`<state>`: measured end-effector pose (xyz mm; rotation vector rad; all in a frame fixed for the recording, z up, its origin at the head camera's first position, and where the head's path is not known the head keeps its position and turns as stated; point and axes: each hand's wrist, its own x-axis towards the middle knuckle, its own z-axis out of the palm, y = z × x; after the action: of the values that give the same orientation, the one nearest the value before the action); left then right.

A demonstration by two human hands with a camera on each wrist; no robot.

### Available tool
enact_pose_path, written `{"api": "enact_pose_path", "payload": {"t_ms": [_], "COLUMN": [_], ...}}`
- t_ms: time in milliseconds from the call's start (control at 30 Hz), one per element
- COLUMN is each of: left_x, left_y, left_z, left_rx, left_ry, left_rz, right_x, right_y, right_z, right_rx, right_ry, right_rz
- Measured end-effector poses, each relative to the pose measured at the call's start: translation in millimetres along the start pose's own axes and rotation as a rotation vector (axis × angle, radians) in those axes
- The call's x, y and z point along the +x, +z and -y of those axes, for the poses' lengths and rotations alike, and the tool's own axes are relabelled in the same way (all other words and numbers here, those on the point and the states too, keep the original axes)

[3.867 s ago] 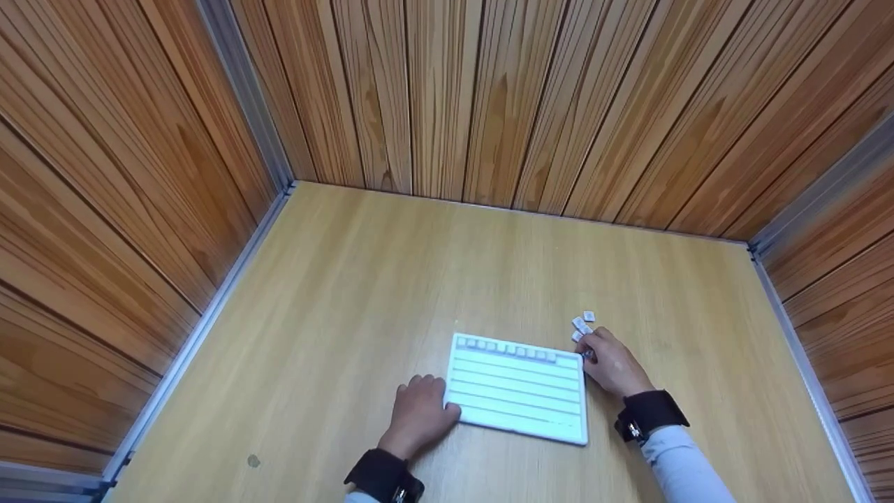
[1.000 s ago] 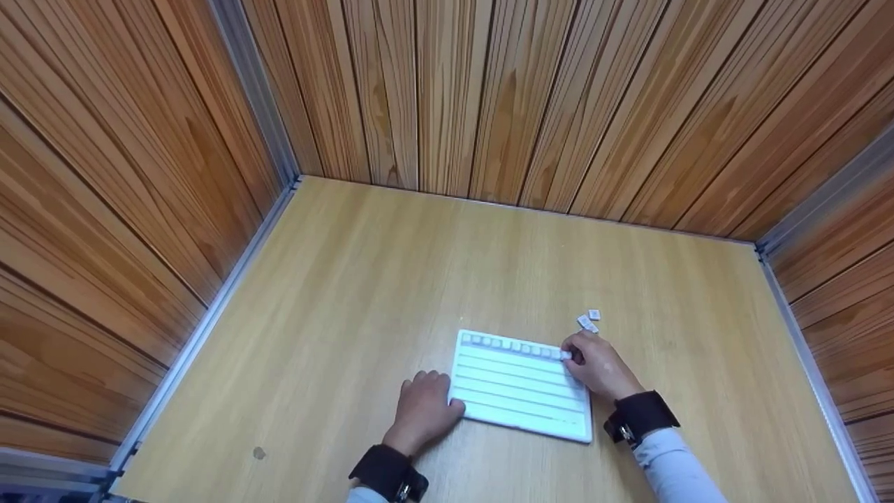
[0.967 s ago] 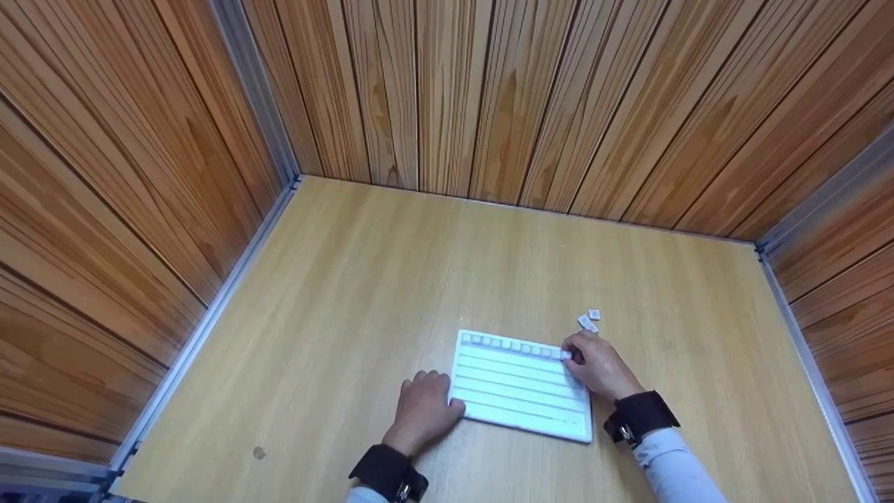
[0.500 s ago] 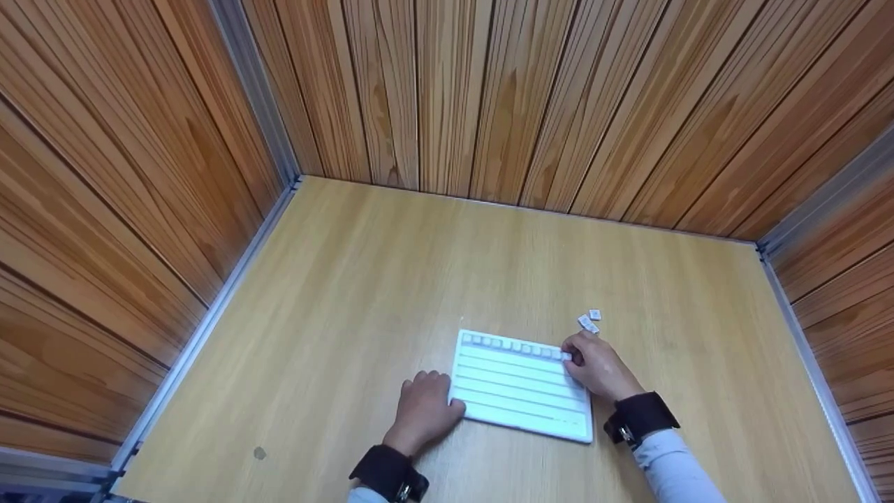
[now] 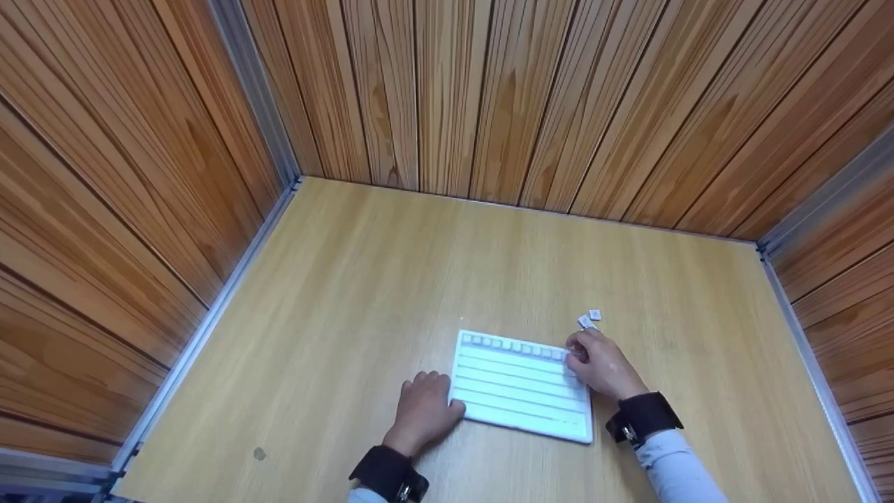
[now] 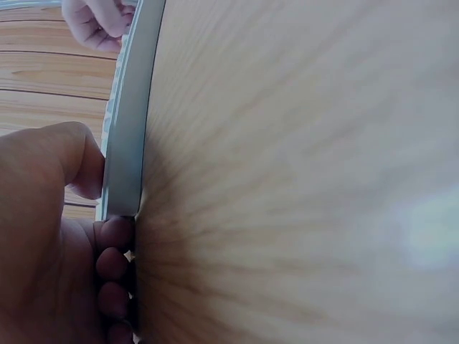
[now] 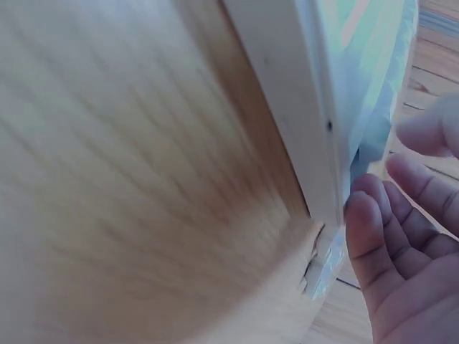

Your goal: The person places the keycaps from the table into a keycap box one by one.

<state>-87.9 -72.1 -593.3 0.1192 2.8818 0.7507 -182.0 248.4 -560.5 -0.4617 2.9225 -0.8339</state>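
A white board (image 5: 517, 398) with raised horizontal ridges lies on the table, and a row of small white tiles (image 5: 517, 347) stands along its far ridge. My left hand (image 5: 421, 406) holds the board's left edge. In the left wrist view the thumb presses on the board's face, while curled fingertips (image 6: 113, 265) sit at its lower corner. My right hand (image 5: 606, 367) is at the far right corner, just beside the last tile of the row. In the right wrist view its thumb and forefinger are apart beside a tile (image 7: 374, 143), with nothing pinched between them.
Beyond the right hand lie a few loose white tiles (image 5: 585, 321), partly covered by its fingers. Wood-plank walls (image 5: 447, 98) enclose the table (image 5: 363, 293) at the back and sides. A small dark round mark (image 5: 260, 453) shows at the lower left.
The right hand brought a tile from the loose pile to the right end of the row, then let go and drew slightly right. The left hand stays on the board's edge.
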Motion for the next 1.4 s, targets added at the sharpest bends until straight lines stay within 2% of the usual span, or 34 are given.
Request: {"api": "enact_pose_path", "payload": {"t_ms": [167,400,600,900,1067,1400], "left_x": [-2.0,-0.7,0.3,-0.2,-1.2,-0.8], "left_y": [-1.4,-0.4,-0.1,0.0,-1.0,-1.7], "left_z": [-1.1,-0.9,-0.8,-1.3,-1.5,-2.5], "left_rx": [0.007,0.009,0.006,0.005,0.004,-0.007], "left_ry": [0.02,0.0,-0.009,-0.008,0.003,-0.003], "left_rz": [-0.033,-0.013,0.001,0.0,-0.019,-0.018], "right_x": [0.4,-0.6,1.6,7.5,12.8,22.0], "right_y": [-9.5,-19.5,-20.6,-18.7,-16.7,-13.2], "right_z": [-7.1,-16.9,-23.2,-25.8,-25.3,-25.6], "right_rx": [0.009,0.023,-0.014,-0.092,-0.103,-0.118], "right_ry": [0.056,0.105,0.111,0.075,0.061,0.1], "right_rz": [-0.058,-0.058,-0.04,-0.042,-0.044,0.003]}}
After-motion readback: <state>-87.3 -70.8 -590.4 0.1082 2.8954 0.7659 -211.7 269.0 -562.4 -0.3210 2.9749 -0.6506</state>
